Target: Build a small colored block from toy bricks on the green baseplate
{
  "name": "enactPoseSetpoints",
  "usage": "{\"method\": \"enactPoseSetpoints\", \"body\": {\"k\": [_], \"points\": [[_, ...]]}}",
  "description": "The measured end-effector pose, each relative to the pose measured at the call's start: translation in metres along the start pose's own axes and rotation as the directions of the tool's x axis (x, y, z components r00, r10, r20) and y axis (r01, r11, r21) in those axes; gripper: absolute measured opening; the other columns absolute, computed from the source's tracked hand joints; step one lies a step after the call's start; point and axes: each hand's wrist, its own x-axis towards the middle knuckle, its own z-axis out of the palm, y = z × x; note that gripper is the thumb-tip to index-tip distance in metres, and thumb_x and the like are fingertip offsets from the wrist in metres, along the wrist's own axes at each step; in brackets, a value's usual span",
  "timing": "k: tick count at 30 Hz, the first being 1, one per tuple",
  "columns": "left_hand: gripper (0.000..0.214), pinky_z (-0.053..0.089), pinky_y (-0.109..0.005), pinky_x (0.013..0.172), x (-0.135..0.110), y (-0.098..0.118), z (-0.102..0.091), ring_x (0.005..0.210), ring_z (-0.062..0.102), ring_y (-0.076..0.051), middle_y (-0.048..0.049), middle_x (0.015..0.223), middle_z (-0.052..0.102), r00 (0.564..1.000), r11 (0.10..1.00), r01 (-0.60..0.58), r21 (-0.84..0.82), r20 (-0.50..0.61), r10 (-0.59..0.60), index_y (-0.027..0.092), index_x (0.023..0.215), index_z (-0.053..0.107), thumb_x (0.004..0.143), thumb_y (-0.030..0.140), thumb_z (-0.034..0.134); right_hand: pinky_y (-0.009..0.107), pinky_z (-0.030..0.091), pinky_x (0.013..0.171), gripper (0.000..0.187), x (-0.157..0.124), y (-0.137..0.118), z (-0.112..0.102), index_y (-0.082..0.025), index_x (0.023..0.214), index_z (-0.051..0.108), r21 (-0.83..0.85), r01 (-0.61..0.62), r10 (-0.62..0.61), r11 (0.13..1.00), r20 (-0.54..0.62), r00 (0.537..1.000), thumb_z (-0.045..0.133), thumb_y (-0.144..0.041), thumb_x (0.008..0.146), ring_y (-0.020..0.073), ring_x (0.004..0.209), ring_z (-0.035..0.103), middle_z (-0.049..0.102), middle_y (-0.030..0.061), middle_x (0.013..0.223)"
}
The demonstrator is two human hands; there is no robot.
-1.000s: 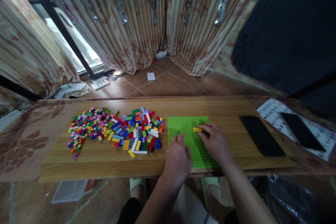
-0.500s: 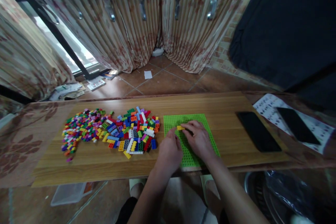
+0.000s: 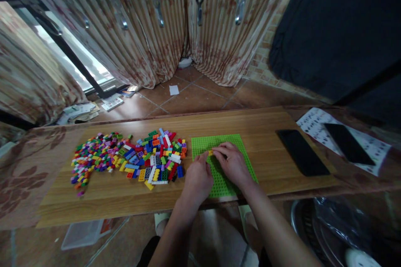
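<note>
A small yellow toy brick point(image 3: 211, 152) is between the fingertips of both hands, over the upper half of a green studded baseplate point(image 3: 224, 190). My left hand point(image 3: 198, 176) is closed at the brick's left side, thumb and fingers pinched together. From the right, my right hand point(image 3: 231, 161) pinches the same brick with thumb and fingertips. Whether the brick touches the plate's studs is hidden by the fingers. Left of the plate lies a loose heap of larger mixed-colour bricks point(image 3: 156, 158).
Tiny coloured pieces point(image 3: 97, 152) spread over the left of the wooden board point(image 3: 119, 200). On its right lies a black phone point(image 3: 302, 152); beyond it another dark phone point(image 3: 348, 144) rests on a printed sheet point(image 3: 313, 119). A clear plastic box point(image 3: 79, 234) sits on the floor.
My fingers have closed in around the yellow brick, covering more of it, with the left fingertips now at its side. The whole view has shifted slightly.
</note>
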Motion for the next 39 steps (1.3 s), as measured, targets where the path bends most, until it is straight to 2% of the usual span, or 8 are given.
{"method": "enactPoseSetpoints", "body": {"k": [5, 13, 22, 28, 39], "points": [[0.043, 0.05, -0.035, 0.089, -0.001, 0.001, -0.001, 0.099, 0.064, -0.022, -0.0139, 0.114, 0.065, 1.0, 1.0, 0.01, 0.025, 0.001, -0.01, 0.013, 0.126, 0.055, 0.086, 0.011, 0.039, 0.037, 0.047, 0.081, 0.022, 0.0, 0.0, 0.003, -0.024, 0.087, 0.074, 0.022, -0.046, 0.047, 0.999, -0.044, 0.998, 0.054, -0.033, 0.088, 0.0198, 0.087, 0.058, 0.063, 0.0055, 0.089], [0.042, 0.05, -0.034, 0.087, 0.0, -0.001, 0.003, 0.096, 0.065, -0.022, -0.0129, 0.111, 0.066, 1.0, 0.998, 0.012, 0.064, -0.014, -0.011, 0.014, 0.126, 0.055, 0.087, 0.013, 0.039, 0.037, 0.046, 0.08, 0.02, 0.0, 0.001, 0.005, -0.024, 0.086, 0.074, 0.02, -0.057, 0.058, 0.998, -0.053, 0.997, 0.056, -0.033, 0.087, 0.0201, 0.086, 0.057, 0.062, 0.0053, 0.089], [0.043, 0.052, -0.031, 0.077, -0.005, 0.003, 0.005, 0.09, 0.067, -0.022, -0.0128, 0.11, 0.064, 1.0, 0.972, -0.008, 0.236, -0.024, 0.014, 0.016, 0.129, 0.051, 0.089, 0.014, 0.036, 0.038, 0.046, 0.079, 0.02, 0.0, -0.001, 0.005, -0.025, 0.084, 0.075, -0.019, -0.057, 0.055, 0.998, -0.101, 0.993, 0.057, -0.033, 0.086, 0.0211, 0.086, 0.055, 0.059, 0.0059, 0.088], [0.047, 0.052, -0.029, 0.072, -0.006, 0.008, 0.007, 0.086, 0.068, -0.02, -0.0136, 0.11, 0.064, 1.0, 0.943, -0.007, 0.331, 0.029, -0.003, 0.016, 0.133, 0.047, 0.087, 0.011, 0.037, 0.037, 0.046, 0.08, 0.017, 0.0, 0.002, 0.005, -0.024, 0.083, 0.075, -0.017, -0.063, 0.061, 0.998, -0.078, 0.995, 0.059, -0.031, 0.085, 0.0211, 0.087, 0.055, 0.058, 0.0057, 0.088], [0.049, 0.053, -0.03, 0.07, -0.008, 0.011, 0.009, 0.086, 0.068, -0.022, -0.0137, 0.11, 0.062, 0.998, 0.914, 0.008, 0.407, 0.049, -0.031, 0.015, 0.135, 0.043, 0.087, 0.01, 0.036, 0.037, 0.046, 0.081, 0.016, -0.001, 0.005, 0.005, -0.025, 0.084, 0.074, 0.001, -0.037, 0.037, 0.999, -0.056, 0.998, 0.06, -0.03, 0.085, 0.0208, 0.087, 0.055, 0.059, 0.0051, 0.088]]}}
